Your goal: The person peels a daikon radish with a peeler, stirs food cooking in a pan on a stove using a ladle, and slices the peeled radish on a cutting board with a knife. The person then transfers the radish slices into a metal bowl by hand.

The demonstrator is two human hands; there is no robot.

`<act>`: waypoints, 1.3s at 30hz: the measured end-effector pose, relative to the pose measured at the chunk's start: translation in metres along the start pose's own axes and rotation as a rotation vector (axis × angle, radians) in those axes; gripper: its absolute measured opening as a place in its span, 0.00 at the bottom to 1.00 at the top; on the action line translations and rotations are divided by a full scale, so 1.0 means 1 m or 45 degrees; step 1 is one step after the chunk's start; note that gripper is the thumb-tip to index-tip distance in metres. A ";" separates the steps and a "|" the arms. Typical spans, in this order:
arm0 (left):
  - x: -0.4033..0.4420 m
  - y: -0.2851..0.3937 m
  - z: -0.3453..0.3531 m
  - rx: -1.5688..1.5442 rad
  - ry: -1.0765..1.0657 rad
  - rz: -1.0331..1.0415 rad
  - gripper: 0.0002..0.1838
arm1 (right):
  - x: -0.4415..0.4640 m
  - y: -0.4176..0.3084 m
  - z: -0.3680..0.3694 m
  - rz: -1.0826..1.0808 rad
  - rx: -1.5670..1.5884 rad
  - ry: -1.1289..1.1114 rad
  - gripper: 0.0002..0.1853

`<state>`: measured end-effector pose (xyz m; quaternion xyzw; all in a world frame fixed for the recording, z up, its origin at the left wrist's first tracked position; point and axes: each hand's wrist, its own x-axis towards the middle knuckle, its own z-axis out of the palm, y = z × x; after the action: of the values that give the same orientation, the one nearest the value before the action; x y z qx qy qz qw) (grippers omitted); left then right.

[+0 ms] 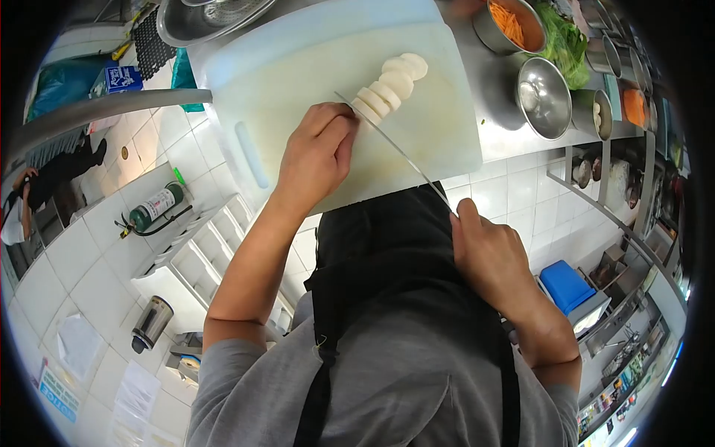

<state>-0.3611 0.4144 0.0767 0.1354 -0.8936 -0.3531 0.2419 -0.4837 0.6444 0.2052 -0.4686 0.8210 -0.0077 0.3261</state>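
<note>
My right hand (488, 249) is closed around the handle of a long, thin kitchen knife (406, 159). Its blade slants up and left across the cutting board (298, 74), lying against the near end of a row of thick, round white vegetable slices (386, 93). The slices lean on one another and look like daikon, though I cannot be sure of the kind. Just left of the blade, my left hand (320, 149) has its fingers curled at the end of that row. Whatever white piece they grip is mostly hidden beneath them.
Right of the board stand a bowl of shredded carrot (509, 26), leafy greens (562, 48) and a steel bowl (544, 98). A metal colander (212, 18) sits at the upper left. A fire extinguisher (156, 207) and another person (56, 175) are farther left.
</note>
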 end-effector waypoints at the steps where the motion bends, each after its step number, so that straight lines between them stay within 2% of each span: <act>1: 0.000 0.000 0.000 0.004 0.005 -0.004 0.07 | -0.001 0.000 -0.001 0.017 -0.018 -0.028 0.06; 7: 0.001 0.000 0.000 -0.017 0.020 -0.045 0.07 | -0.004 0.000 -0.005 0.028 0.014 -0.109 0.04; 11: -0.002 -0.001 0.004 -0.041 0.017 -0.027 0.07 | 0.041 -0.009 0.008 0.058 0.078 -0.091 0.04; 13: -0.003 -0.005 0.003 -0.040 0.012 -0.078 0.07 | 0.064 -0.010 0.016 -0.040 0.129 -0.035 0.05; 17: -0.001 -0.001 0.003 -0.045 0.011 -0.071 0.08 | 0.041 -0.012 -0.001 -0.012 0.116 -0.061 0.05; 19: -0.003 0.000 0.005 -0.056 0.032 -0.079 0.08 | 0.018 -0.010 -0.008 0.125 0.079 -0.153 0.06; 22: -0.004 -0.005 0.002 -0.065 0.048 -0.100 0.08 | 0.029 -0.008 0.000 0.057 0.095 -0.096 0.05; 28: -0.003 -0.008 0.003 -0.062 0.054 -0.098 0.07 | 0.110 -0.017 0.038 -0.059 0.107 -0.015 0.05; 34: -0.011 -0.003 -0.007 -0.062 0.052 -0.115 0.05 | 0.095 -0.014 0.022 -0.103 0.193 0.096 0.06; 39: -0.015 -0.003 -0.008 -0.078 0.044 -0.077 0.06 | 0.033 -0.014 -0.004 -0.042 0.091 0.045 0.07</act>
<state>-0.3439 0.4141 0.0743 0.1609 -0.8736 -0.3849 0.2507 -0.4872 0.6097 0.1953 -0.4698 0.8180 -0.0508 0.3280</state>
